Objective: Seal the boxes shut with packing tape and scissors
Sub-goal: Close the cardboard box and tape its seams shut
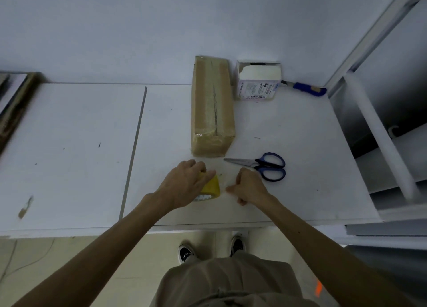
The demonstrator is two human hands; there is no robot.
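A long brown cardboard box [212, 106] lies on the white table [69, 145], its top seam covered with clear tape. A small white box [257, 81] with an open top stands to its right. My left hand [184, 183] grips a yellow roll of packing tape [211, 187] near the table's front edge. My right hand [248, 186], just right of the roll, has its fingers curled and seems to pinch the clear tape end. Blue-handled scissors [265, 166] lie closed on the table behind my right hand.
A blue-handled utility knife [305, 88] lies by the wall at the back right. A white shelf frame [381, 131] borders the table on the right. A dark framed object [16, 103] sits at the far left. My shoes [187, 252] show below the table edge.
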